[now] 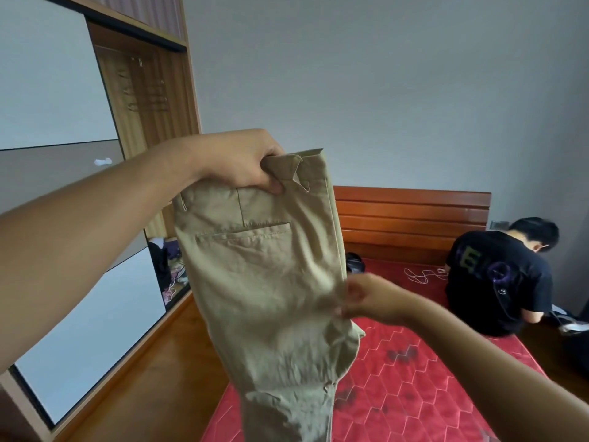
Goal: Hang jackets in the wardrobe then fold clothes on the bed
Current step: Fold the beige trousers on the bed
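Trousers (271,282) held up over the bed (414,378).
The left grip (251,164) is clamped on the waistband, so the trousers hang in the air above the red mattress. The right grip (366,298), blurred, pinches their edge lower down. A person (500,275) sits at the bed's far side.

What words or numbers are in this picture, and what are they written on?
On the back of the black T-shirt: big purple-green letters, too blurred to read.
On the tan cotton trousers: no words or label showing.
On the red hexagon-patterned mattress: only a pattern, no words.
Nothing else here has writing that can be read.
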A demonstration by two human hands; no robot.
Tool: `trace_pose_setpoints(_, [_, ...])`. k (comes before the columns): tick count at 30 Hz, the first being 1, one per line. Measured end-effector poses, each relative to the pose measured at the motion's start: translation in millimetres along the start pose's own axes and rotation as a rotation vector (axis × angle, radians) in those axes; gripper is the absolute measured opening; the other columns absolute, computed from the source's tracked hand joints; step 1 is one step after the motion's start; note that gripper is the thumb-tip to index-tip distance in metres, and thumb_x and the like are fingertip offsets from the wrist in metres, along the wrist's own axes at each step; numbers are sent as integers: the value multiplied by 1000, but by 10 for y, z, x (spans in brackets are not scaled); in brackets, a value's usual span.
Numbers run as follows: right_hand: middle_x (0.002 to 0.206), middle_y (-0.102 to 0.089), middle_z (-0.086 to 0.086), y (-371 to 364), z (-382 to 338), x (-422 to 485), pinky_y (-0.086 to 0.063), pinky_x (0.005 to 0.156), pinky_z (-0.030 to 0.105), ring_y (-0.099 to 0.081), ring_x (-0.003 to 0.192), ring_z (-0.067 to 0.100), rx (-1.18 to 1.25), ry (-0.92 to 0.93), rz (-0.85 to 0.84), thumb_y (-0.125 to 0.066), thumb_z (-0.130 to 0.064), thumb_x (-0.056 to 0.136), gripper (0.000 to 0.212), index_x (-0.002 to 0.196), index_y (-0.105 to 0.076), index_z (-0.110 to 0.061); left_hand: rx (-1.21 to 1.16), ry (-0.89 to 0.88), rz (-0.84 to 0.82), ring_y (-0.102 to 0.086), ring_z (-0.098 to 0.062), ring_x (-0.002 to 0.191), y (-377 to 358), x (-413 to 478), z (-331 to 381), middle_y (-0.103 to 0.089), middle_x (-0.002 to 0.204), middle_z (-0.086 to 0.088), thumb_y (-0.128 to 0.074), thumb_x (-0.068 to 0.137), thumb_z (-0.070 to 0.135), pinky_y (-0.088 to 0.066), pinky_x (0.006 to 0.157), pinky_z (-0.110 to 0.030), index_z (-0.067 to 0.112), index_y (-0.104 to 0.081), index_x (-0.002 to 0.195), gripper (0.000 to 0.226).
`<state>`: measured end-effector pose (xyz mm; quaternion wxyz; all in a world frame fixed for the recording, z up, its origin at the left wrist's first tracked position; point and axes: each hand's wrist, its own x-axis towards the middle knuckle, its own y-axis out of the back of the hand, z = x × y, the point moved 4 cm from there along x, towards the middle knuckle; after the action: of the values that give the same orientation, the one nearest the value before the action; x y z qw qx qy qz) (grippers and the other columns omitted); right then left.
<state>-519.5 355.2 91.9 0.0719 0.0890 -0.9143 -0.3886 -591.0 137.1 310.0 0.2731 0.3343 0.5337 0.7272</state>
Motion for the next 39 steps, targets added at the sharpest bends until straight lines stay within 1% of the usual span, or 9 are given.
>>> trace_pose_setpoints(3, [113, -74, 9, 462, -741, -29, -60, 89, 44, -73, 104, 26, 346, 231, 224, -82, -30, 84, 45, 122, -64, -13, -18, -11, -14, -66, 4, 71, -85, -20, 107, -74, 81, 17, -79, 86, 20, -45, 61, -11, 26, -74, 87, 8])
trace_pose_setpoints(5, [113, -75, 9, 654, -1135, -52, -59, 90, 51, -71, 104, 23, 422, 298, 313, -80, -27, 87, 39, 119, -67, -9, -37, -24, -25, -66, 3, 70, -159, -39, 213, -73, 79, 16, -79, 85, 21, -44, 59, -12, 27, -73, 85, 8])
trace_pose_setpoints(9, [88, -71, 6, 665, -1244, -115, -56, 85, 61, -65, 83, 16, 351, 217, 514, -73, -30, 80, 25, 93, -73, -9, -76, -41, -4, -70, -6, 80, -260, -121, 329, -75, 86, 11, -80, 84, 32, -53, 70, -26, 27, -73, 93, 13])
trace_pose_setpoints(15, [95, -76, 19, 708, -961, -464, -58, 87, 60, -74, 87, 29, 545, 119, 660, -74, -8, 89, 5, 92, -76, -4, -166, 145, -60, -72, -11, 85, -415, -551, -128, -76, 94, 7, -82, 81, 39, -61, 80, -41, 26, -72, 100, 25])
trace_pose_setpoints(19, [90, -77, 17, 741, -918, -816, -60, 81, 52, -73, 79, 26, 585, 99, 706, -74, -6, 87, 5, 87, -78, -8, -491, 175, 128, -71, -8, 88, -630, -828, -69, -75, 95, 6, -78, 82, 34, -58, 70, -22, 22, -72, 100, 23])
trace_pose_setpoints(23, [87, -75, 22, 890, -969, -1164, -59, 79, 50, -71, 77, 32, 652, 150, 717, -81, -16, 73, 11, 82, -79, -9, -742, 87, 230, -72, -17, 98, -676, -1009, 255, -75, 100, 2, -75, 74, 47, -61, 85, -36, 23, -72, 99, 35])
trace_pose_setpoints(27, [77, -76, 16, 989, -1088, -1450, -62, 63, 37, -72, 67, 27, 677, 203, 710, -75, -15, 68, 11, 77, -80, -10, -997, 16, 287, -73, -18, 102, -644, -1122, 516, -76, 107, 3, -87, 48, 71, -60, 78, -25, 39, -78, 94, 56])
trace_pose_setpoints(33, [85, -76, 22, 983, -910, -1660, -64, 68, 41, -75, 74, 34, 761, 235, 606, -70, -13, 69, 19, 84, -80, -8, -1196, -10, 290, -75, -20, 97, -830, -1104, 687, -77, 108, -3, -96, 42, 57, -60, 73, -24, 29, -82, 95, 62])
trace_pose_setpoints(39, [99, -78, 12, 790, 30, -1081, -61, 87, 46, -74, 98, 34, 564, 60, 439, -77, -23, 76, 21, 97, -80, -18, -767, 198, 240, -70, 0, 92, -1539, -553, 212, -76, 97, 14, -78, 69, 62, -54, 78, -25, 38, -75, 96, 36])
